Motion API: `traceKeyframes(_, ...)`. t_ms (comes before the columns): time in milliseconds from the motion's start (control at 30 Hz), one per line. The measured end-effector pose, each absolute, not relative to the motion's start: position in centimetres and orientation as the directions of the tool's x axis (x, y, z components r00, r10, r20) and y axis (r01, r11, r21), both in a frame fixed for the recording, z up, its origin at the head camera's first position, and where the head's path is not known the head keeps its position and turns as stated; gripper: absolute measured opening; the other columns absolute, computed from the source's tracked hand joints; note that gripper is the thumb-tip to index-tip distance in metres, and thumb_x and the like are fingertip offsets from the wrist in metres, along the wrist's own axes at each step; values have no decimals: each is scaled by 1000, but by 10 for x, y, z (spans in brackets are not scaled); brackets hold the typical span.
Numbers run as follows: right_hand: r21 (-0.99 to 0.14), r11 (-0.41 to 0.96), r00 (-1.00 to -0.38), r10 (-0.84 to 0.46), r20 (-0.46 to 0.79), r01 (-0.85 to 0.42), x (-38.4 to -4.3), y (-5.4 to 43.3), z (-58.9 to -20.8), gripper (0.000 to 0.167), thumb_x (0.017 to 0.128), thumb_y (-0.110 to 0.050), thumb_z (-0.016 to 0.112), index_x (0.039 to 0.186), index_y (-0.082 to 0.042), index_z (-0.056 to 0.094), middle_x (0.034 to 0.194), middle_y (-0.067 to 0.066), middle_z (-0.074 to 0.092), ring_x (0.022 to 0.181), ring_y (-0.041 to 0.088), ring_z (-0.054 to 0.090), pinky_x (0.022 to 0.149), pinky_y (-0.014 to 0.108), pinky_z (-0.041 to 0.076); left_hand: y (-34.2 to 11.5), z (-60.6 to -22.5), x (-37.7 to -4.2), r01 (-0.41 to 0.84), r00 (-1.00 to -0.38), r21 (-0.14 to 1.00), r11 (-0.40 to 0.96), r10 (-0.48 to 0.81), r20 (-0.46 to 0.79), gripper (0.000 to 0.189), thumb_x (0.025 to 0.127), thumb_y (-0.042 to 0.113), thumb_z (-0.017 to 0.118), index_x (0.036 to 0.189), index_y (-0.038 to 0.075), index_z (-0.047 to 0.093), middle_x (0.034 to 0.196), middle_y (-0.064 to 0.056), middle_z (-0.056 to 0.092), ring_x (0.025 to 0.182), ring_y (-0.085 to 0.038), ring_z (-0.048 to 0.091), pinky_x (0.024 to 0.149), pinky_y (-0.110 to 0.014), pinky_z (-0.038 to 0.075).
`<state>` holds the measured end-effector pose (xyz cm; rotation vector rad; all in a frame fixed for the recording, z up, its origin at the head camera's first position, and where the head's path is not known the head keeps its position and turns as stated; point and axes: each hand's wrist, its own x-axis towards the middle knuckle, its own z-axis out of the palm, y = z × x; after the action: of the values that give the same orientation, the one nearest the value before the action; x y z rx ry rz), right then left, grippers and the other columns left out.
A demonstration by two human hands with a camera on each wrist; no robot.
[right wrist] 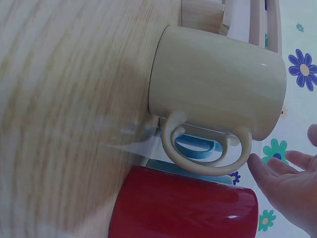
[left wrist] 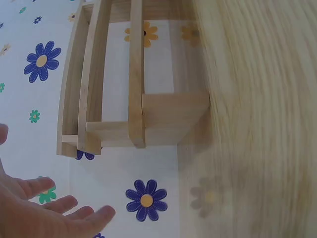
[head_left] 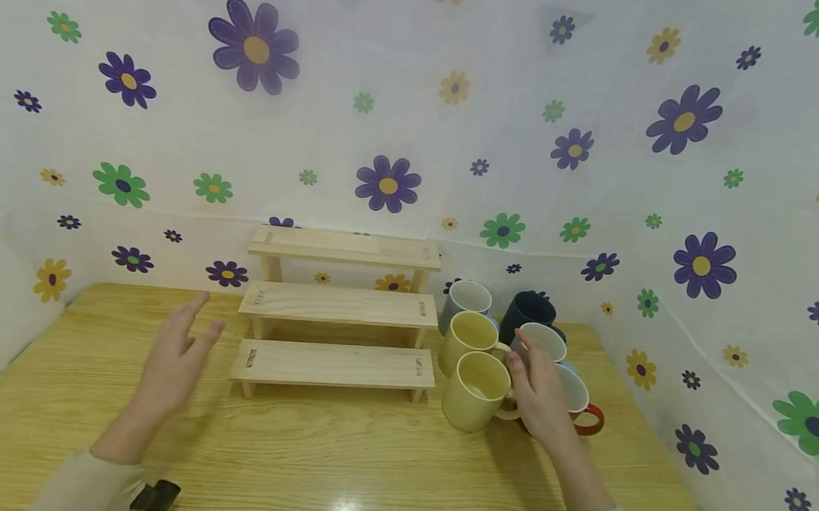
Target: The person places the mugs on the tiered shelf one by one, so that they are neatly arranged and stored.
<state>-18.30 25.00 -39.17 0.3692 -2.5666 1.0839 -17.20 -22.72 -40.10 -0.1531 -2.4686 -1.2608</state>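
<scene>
My left hand (head_left: 171, 359) hovers to the left of a three-step wooden shelf (head_left: 339, 306), its fingers spread and holding nothing. Over the mugs on the right, my right hand (head_left: 541, 395) has extended fingers beside the handle of the front cream mug (head_left: 472, 399). In the right wrist view a fingertip comes right up to that cream handle (right wrist: 205, 171). A red mug (right wrist: 188, 206) with a white inside stands beside it, partly covered by my hand in the head view. Behind the front cream mug is a second cream mug (head_left: 452, 349).
Farther back stand a navy mug (head_left: 513, 321), a white-lined mug (head_left: 541, 339) and a light blue mug (head_left: 451, 318) with a white inside. All are grouped at the shelf's right end on the wooden table (head_left: 290, 464). A flowered cloth (head_left: 306, 114) hangs behind and along the sides.
</scene>
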Motion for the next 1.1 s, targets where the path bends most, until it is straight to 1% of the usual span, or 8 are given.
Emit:
traceKeyframes(67,-646,678,-914,-96,395,-350,-182,250,-392,41,104,-20,40,139,2,40,138,25,43,120,42,49,99,58,40,-225,-402,-171,241,-936,806,541,-91,341,58,104,33,40,150,1,25,147,-29,27,128,-51,29,94,-72,29)
traceKeyframes(233,-676,667,-933,-83,349,-313,-178,250,-393,41,105,-21,38,137,5,41,136,25,47,122,40,48,101,54,38,-221,-405,-169,149,-969,901,408,-122,216,61,104,39,34,150,1,23,149,-25,26,130,-47,32,101,-64,30)
traceKeyframes(300,-686,666,-942,-84,324,-295,-177,251,-393,43,106,-22,36,138,6,41,135,25,48,123,39,47,102,53,38,-220,-408,-170,115,-976,928,355,-133,172,62,104,40,33,151,2,21,150,-23,27,130,-43,34,106,-49,36)
traceKeyframes(367,-694,665,-950,-81,302,-277,-176,252,-395,43,106,-23,36,138,5,41,134,24,50,123,38,48,102,53,39,-219,-411,-170,95,-980,949,301,-138,142,63,104,42,32,151,2,21,151,-21,27,130,-40,36,103,-32,40)
traceKeyframes(467,-695,667,-954,-87,286,-269,-176,252,-397,44,105,-25,39,138,5,41,132,24,52,121,37,49,100,52,41,-216,-417,-171,80,-982,977,197,-154,111,64,103,42,35,150,0,22,150,-21,27,132,-33,35,99,-18,40)
traceKeyframes(633,-683,676,-952,-92,293,-276,-174,253,-401,43,103,-22,46,135,6,45,127,22,56,115,35,55,96,48,45,-213,-429,-172,53,-982,999,-13,-183,49,64,102,40,41,149,0,25,147,-16,28,128,-22,35,105,-23,36)
traceKeyframes(867,-541,756,-909,-167,383,-367,-171,252,-407,34,97,-12,57,126,7,56,118,21,61,109,37,57,91,53,47,-210,-444,-175,4,-990,976,-217,-141,-27,65,103,37,42,152,3,17,153,-13,20,139,-26,24,113,-33,23)
traceKeyframes(1100,-491,797,-927,-222,304,-352,-167,254,-407,61,86,-20,70,134,9,48,120,19,57,101,29,57,84,43,52,-204,-458,-177,-22,-993,961,-276,-106,-53,64,103,34,42,153,5,14,158,-12,12,143,-23,14,116,-34,11)
